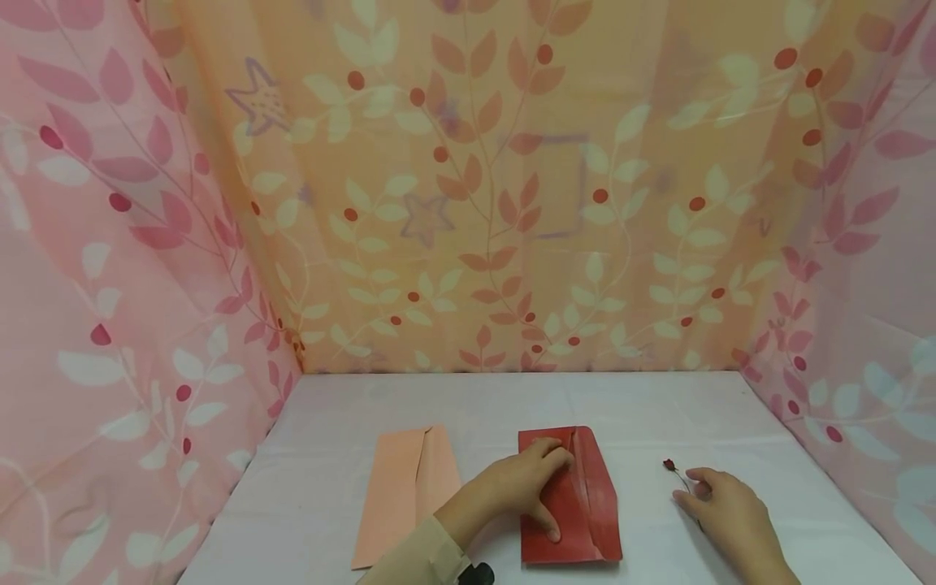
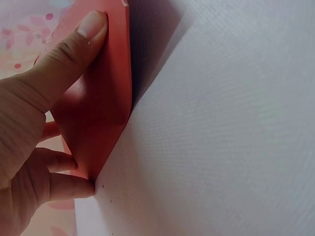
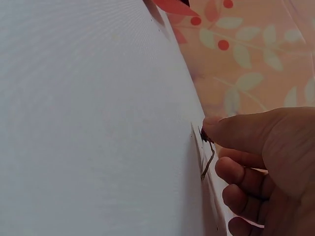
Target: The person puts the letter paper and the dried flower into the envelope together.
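head view: left hand [image 1: 530, 487] rests on the red envelope [image 1: 578, 504], fingers spread over its left half, thumb low on the paper, apparently pinning it flat on the white table [image 1: 329, 487]. the envelope's flap side faces up and a long fold runs down it; whether anything is inside cannot be told. a peach envelope [image 1: 405, 491] lies just beside it to the left, untouched, contents not visible. right hand [image 1: 724, 508] lies well apart to the right, fingertips at a small dried flower [image 1: 676, 473] with a dark red head and thin stem.

left wrist view: thumb [image 2: 74, 51] presses flat on the red envelope; the other fingers curl at its edge against the table, holding one side slightly lifted, probably to keep the mouth accessible.

right wrist view: thumb [image 3: 236, 130] and forefinger close on the dried flower's stem, a light pinch low on the table, likely because the stem is thin and fragile. leaf-print curtain [image 3: 246, 49] behind.
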Tool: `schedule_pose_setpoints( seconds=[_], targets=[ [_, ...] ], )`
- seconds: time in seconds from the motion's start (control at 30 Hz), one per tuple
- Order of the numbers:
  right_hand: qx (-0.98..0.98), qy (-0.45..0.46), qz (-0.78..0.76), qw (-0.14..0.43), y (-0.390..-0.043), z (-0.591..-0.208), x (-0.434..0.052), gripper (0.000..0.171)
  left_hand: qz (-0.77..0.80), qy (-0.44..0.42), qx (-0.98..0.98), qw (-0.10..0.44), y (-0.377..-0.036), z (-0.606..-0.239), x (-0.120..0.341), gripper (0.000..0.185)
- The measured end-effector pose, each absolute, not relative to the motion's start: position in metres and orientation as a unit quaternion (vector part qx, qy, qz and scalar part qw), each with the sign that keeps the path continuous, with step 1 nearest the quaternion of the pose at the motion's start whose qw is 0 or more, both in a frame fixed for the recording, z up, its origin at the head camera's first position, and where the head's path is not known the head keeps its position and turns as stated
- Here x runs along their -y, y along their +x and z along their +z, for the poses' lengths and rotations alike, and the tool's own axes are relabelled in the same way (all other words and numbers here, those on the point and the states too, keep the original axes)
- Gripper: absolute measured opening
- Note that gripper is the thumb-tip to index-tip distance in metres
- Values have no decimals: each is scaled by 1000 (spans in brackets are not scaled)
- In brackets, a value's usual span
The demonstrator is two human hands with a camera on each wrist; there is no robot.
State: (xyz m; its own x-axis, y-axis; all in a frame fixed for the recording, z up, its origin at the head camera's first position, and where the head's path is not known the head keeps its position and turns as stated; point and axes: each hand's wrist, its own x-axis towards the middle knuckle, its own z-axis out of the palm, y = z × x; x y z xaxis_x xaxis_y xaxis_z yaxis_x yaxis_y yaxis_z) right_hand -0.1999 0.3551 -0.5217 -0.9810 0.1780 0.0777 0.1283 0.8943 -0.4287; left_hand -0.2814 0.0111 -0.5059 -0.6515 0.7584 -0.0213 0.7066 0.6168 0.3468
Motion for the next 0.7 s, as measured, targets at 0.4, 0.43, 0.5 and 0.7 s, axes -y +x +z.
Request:
schedule_pose_setpoints(
  seconds=[0.4, 0.43, 0.5, 0.7],
  targets=[
    [967, -100, 232, 29, -202, -525, -356, 52, 169, 397, -897, 101, -278, -500, -10, 96],
    [967, -100, 232, 32, -202, -525, -356, 51, 169, 397, -897, 100, -278, -499, -10, 96],
    [966, -104, 234, 33, -203, -526, -357, 48, 166, 396, -898, 100, -277, -498, -11, 96],
    [962, -121, 243, 23, -204, -529, -357, 47, 161, 397, -898, 104, -277, -498, -11, 97]
  ],
)
